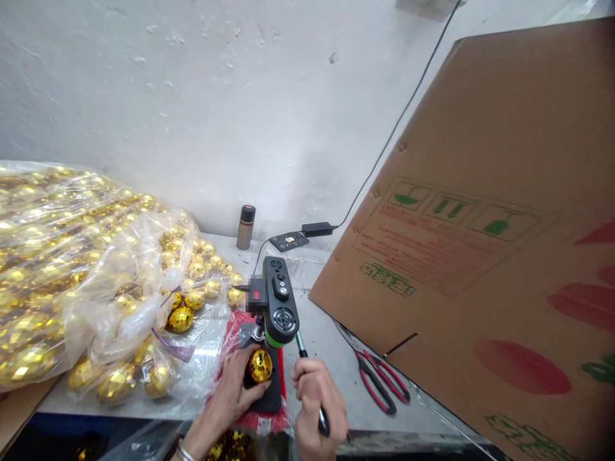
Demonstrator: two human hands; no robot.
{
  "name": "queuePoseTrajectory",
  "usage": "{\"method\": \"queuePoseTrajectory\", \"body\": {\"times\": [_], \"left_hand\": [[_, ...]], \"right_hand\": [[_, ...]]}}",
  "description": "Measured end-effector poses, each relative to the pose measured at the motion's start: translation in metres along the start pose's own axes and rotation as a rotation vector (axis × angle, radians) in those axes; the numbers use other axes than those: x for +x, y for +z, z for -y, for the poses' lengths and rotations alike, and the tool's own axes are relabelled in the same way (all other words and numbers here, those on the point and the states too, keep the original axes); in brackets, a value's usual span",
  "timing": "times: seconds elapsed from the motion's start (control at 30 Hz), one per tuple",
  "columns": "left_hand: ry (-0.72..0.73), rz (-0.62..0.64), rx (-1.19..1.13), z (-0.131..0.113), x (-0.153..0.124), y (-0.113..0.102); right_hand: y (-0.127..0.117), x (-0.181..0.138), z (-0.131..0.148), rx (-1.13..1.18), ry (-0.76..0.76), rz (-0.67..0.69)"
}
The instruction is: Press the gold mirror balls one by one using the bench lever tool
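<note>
A small black bench machine [282, 298] with a green band, shaped like a mini drill press, stands on a red plastic-wrapped pad [250, 419]. My left hand [234, 387] holds a shiny gold mirror-faceted ball [261, 366] between thumb and fingers, over the machine's dark base plate [269, 402] and just below its head. Whether a tool tip touches the ball is hidden. My right hand [317, 406] is wrapped around the black grip of the machine's lever [301, 346], which slants down toward me.
Clear plastic bags [120, 307] of gold balls fill the left side. Red-handled scissors [382, 381] lie at right, beside a large cardboard box [471, 256]. Behind the machine are a spray can [245, 227], a power adapter [318, 228] and a dark patterned plate [289, 241].
</note>
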State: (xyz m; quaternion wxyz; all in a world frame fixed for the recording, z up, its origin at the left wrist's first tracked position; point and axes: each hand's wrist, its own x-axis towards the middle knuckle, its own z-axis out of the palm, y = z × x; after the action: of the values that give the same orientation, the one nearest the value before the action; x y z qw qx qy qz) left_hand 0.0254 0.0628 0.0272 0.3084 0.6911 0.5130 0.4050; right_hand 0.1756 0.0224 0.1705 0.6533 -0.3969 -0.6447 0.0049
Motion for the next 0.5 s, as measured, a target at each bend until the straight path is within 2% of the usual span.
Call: {"method": "queuePoseTrajectory", "body": {"times": [0.07,0.17,0.27,0.33,0.4,0.43,0.47,0.5], "left_hand": [[0.025,-0.006,-0.011,0.009,-0.018,-0.001],[0.123,-0.017,0.000,0.021,-0.050,-0.007],[0.169,-0.052,0.024,0.015,-0.060,-0.029],[0.137,-0.142,0.087,0.002,-0.043,-0.054],[0.101,-0.366,0.263,-0.011,-0.012,-0.082],[0.054,-0.423,0.404,-0.015,0.006,-0.096],[-0.029,-0.435,0.569,-0.018,0.024,-0.108],[-0.156,-0.393,0.729,-0.018,0.039,-0.117]], "right_hand": [[-0.001,0.009,0.006,0.038,0.051,0.003],[0.001,0.010,0.007,0.051,0.040,-0.018],[0.004,0.001,0.003,0.050,0.006,-0.038],[0.005,-0.005,0.000,0.041,-0.011,-0.038],[0.005,-0.007,-0.001,0.034,-0.023,-0.037],[0.005,-0.006,0.000,0.032,-0.024,-0.036],[0.005,-0.006,0.000,0.030,-0.023,-0.037],[0.005,-0.005,0.001,0.028,-0.019,-0.036]]}}
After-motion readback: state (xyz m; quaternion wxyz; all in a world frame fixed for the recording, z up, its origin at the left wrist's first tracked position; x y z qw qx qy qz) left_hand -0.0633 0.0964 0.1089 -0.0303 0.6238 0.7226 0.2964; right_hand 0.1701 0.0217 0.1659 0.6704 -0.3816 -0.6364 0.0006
